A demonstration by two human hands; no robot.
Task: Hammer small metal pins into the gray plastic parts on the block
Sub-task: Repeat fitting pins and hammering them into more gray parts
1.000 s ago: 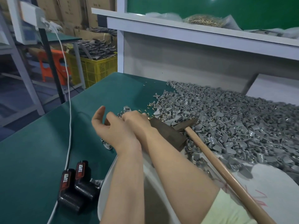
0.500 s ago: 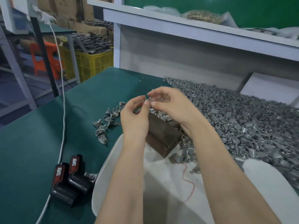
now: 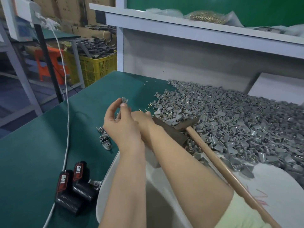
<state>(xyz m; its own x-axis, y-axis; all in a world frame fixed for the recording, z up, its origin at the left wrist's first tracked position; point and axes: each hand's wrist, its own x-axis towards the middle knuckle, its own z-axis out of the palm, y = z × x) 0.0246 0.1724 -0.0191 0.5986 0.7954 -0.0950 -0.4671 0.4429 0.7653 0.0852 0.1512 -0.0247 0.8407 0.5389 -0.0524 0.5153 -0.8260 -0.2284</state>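
On the green counter (image 3: pixel 41 145), the raised left hand (image 3: pixel 120 127) pinches one gray part (image 3: pixel 124 100) between thumb and fingertip. The right hand (image 3: pixel 142 118) reaches the block (image 3: pixel 171 134), its grip hidden. A hammer (image 3: pixel 189 125) rests beside the pile of gray parts (image 3: pixel 238 122).

The left hand (image 3: pixel 120 129) and right hand (image 3: pixel 141 120) are bare, as are the 2 forearms; a pale yellow-green short sleeve (image 3: pixel 238 214) covers the right upper arm.
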